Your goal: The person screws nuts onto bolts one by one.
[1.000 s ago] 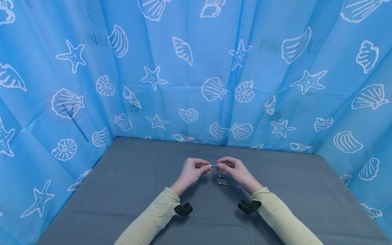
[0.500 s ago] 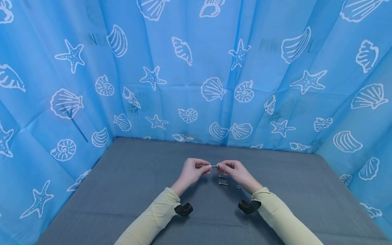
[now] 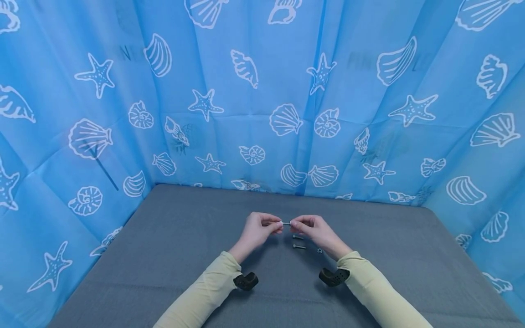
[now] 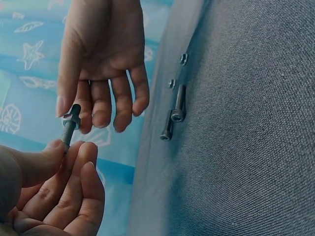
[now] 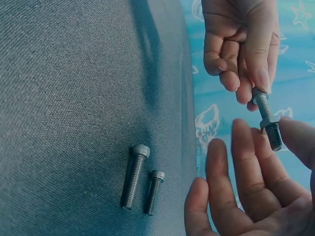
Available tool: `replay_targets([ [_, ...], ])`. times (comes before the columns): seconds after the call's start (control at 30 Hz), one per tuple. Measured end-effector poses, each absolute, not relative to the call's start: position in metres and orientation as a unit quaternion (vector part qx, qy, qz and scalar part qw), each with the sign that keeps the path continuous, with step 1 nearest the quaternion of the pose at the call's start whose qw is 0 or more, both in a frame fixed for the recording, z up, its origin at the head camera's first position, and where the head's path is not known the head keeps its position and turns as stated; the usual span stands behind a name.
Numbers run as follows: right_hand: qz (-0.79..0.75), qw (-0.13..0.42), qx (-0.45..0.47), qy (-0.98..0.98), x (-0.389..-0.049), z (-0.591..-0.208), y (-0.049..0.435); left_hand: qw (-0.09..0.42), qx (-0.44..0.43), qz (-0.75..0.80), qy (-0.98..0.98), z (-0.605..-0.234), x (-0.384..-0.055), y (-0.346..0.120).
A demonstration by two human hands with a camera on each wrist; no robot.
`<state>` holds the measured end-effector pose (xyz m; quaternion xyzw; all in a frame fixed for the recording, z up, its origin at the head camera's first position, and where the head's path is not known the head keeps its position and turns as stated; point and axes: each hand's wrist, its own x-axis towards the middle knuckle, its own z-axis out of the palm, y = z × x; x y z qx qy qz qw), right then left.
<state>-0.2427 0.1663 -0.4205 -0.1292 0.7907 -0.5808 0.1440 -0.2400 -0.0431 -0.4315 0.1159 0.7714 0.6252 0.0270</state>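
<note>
Between thumb and fingers, my left hand (image 3: pixel 257 228) pinches the head end of a metal bolt (image 5: pixel 266 105) held above the table. A hex nut (image 5: pixel 269 123) sits partway along its shank, with the threaded tip sticking out beyond it. My right hand (image 3: pixel 312 228) has its thumb and index finger on opposite sides of that nut; the other fingers are spread in the right wrist view. Below the hands lie two loose socket-head bolts, a longer one (image 5: pixel 134 177) and a shorter one (image 5: pixel 155 191). Two loose nuts, one nearer (image 4: pixel 171 83) and one farther (image 4: pixel 183 59), lie beyond them in the left wrist view.
The grey cloth-covered table (image 3: pixel 184 273) spreads out under both arms. A blue curtain (image 3: pixel 254 136) with white shell prints encloses its back and sides. Dark wrist devices, left (image 3: pixel 246 280) and right (image 3: pixel 334 276), hang beneath the sleeves.
The right hand's fingers have shifted slightly at the nut, the index finger sitting a little lower than a second ago. The left hand and the loose bolts stay put.
</note>
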Motion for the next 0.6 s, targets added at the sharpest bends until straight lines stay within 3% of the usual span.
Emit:
replay_targets([
  [0.37,-0.588,0.119,-0.148,0.787,-0.2414,-0.418,0.166,0.033,0.111,0.628,0.77,-0.4299,-0.2392,-0.0429],
  [0.6,-0.58,0.146,-0.122,0.792,-0.2426,-0.418,0.1666,0.031,0.112,0.631,0.767,-0.429,-0.2385,-0.0418],
])
